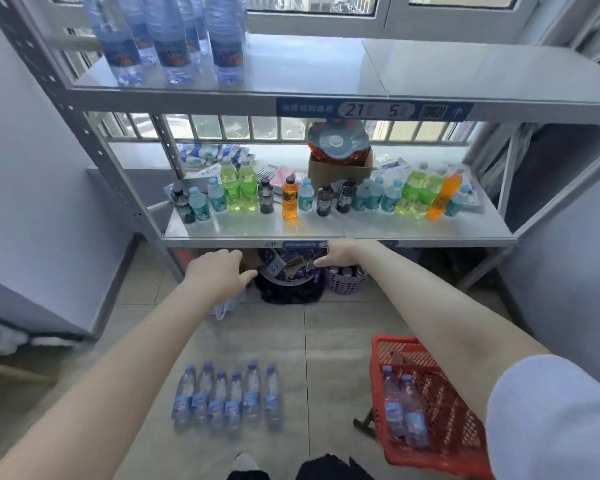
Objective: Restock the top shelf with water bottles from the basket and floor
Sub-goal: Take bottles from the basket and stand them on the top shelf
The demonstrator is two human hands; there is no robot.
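On the top shelf (pixel 430 69) edge, a blue tag (pixel 374 110) reads "21" and "5"

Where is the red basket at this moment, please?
The red basket is at the lower right of the head view, under the right forearm and right of the row of bottles on the floor. Two water bottles lie inside it.

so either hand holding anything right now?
No. Left hand and right hand are both empty, fingers loosely open, reaching forward below the middle shelf.
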